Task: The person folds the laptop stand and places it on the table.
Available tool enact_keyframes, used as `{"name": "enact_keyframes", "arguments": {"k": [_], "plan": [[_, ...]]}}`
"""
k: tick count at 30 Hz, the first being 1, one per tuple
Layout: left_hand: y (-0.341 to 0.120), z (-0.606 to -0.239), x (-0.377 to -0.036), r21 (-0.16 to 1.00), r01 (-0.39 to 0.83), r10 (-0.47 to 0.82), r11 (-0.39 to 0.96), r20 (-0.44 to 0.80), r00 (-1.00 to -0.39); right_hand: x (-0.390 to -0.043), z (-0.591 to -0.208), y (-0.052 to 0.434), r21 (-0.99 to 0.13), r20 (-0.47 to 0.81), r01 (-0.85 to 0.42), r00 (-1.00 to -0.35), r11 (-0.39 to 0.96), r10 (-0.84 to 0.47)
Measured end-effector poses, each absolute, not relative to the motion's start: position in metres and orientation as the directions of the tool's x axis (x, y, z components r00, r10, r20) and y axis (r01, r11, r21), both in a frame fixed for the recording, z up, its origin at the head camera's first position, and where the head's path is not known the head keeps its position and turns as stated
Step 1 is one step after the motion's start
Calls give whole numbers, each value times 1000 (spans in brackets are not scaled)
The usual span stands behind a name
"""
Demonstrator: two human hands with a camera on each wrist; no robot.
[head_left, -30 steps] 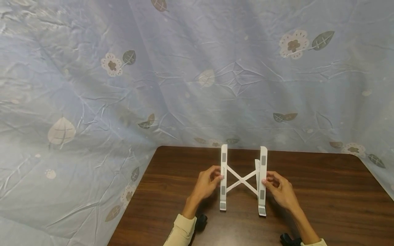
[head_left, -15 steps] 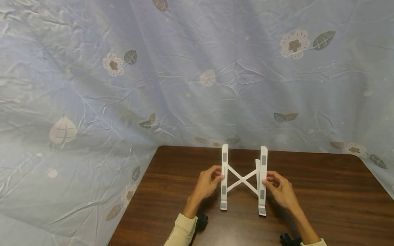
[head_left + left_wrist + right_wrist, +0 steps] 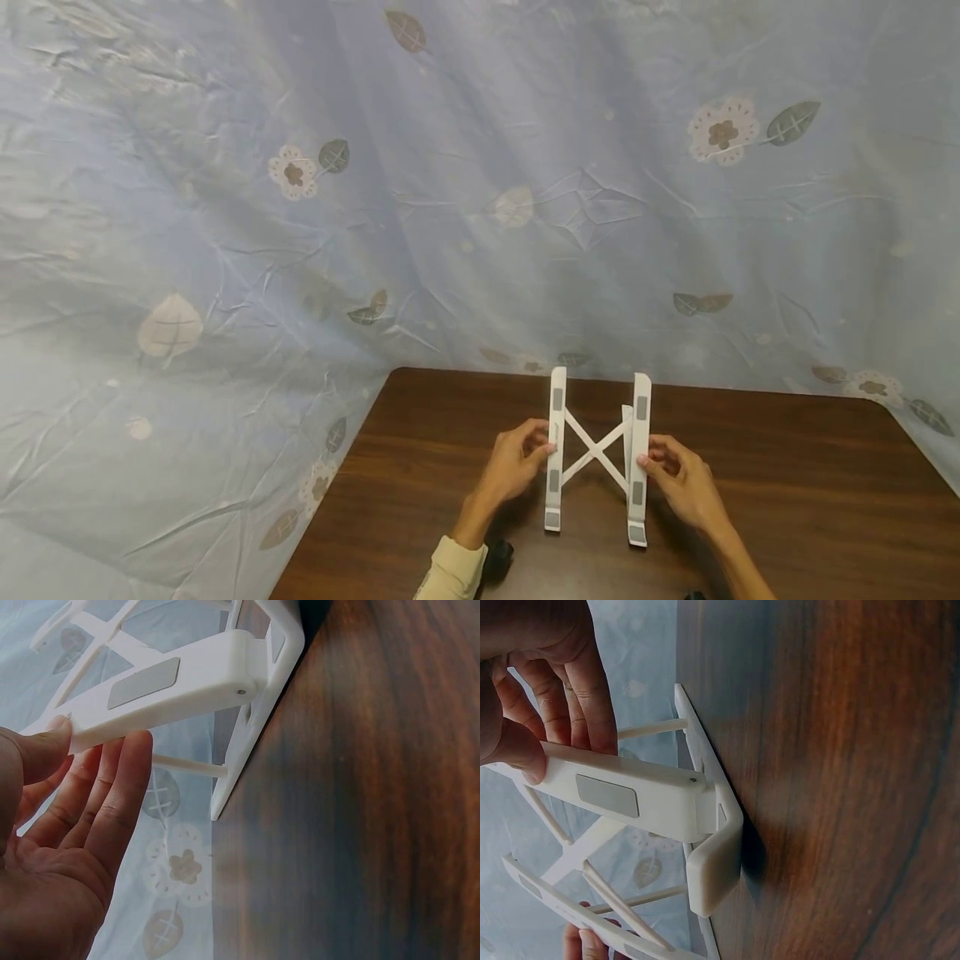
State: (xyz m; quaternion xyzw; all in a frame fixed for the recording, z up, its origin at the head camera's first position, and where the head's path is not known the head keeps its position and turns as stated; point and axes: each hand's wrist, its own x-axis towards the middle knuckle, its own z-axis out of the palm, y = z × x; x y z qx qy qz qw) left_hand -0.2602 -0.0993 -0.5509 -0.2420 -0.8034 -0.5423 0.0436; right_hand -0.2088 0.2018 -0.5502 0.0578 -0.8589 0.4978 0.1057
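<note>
A white folding laptop stand (image 3: 595,451) stands raised on the table, its two side rails joined by crossed bars. Grey pads line the rails, and small lips turn up at their near ends. My left hand (image 3: 513,462) pinches the left rail (image 3: 150,694), thumb on top and fingers along the outer side and underneath. On the opposite side, my right hand (image 3: 686,483) pinches the right rail (image 3: 630,787) with the thumb on its upper face. The right wrist view also shows the left hand's fingertips at the far rail. Part of the stand's base is hidden behind the rails.
The dark wood-grain table (image 3: 787,467) reaches back to a pale blue floral cloth (image 3: 465,167), which hangs behind it and down the left. A black strap device (image 3: 497,560) sits at the left wrist, beside a pale yellow sleeve (image 3: 452,571).
The two rails have come a little closer together, the left one moving right with my left hand. Both hands keep their hold. The head view has tilted up slightly.
</note>
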Motion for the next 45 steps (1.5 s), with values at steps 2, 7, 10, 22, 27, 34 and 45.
{"name": "enact_keyframes", "arguments": {"k": [2,7,10,22,27,34,45], "plan": [[-99,-552,-260,851,437,339,291,336,-879,-208,-552,201,-845,234,-198,-972,498,11],[-99,-554,-257,835,448,333,321,343,-878,-207,-552,199,-845,231,-195,-973,498,12],[-100,-555,-256,830,445,329,335,340,-881,-206,-552,197,-846,238,-200,-971,495,14],[-96,-552,-259,852,433,325,294,337,-884,-210,-550,199,-837,279,-239,-960,492,8],[-92,-551,-259,851,440,332,288,343,-879,-210,-549,198,-844,254,-225,-967,486,-5],[-88,-550,-258,853,437,334,287,338,-880,-208,-546,194,-851,248,-223,-969,476,-10],[-86,-549,-258,858,425,338,289,324,-883,-210,-548,190,-853,227,-202,-974,481,-6]]}}
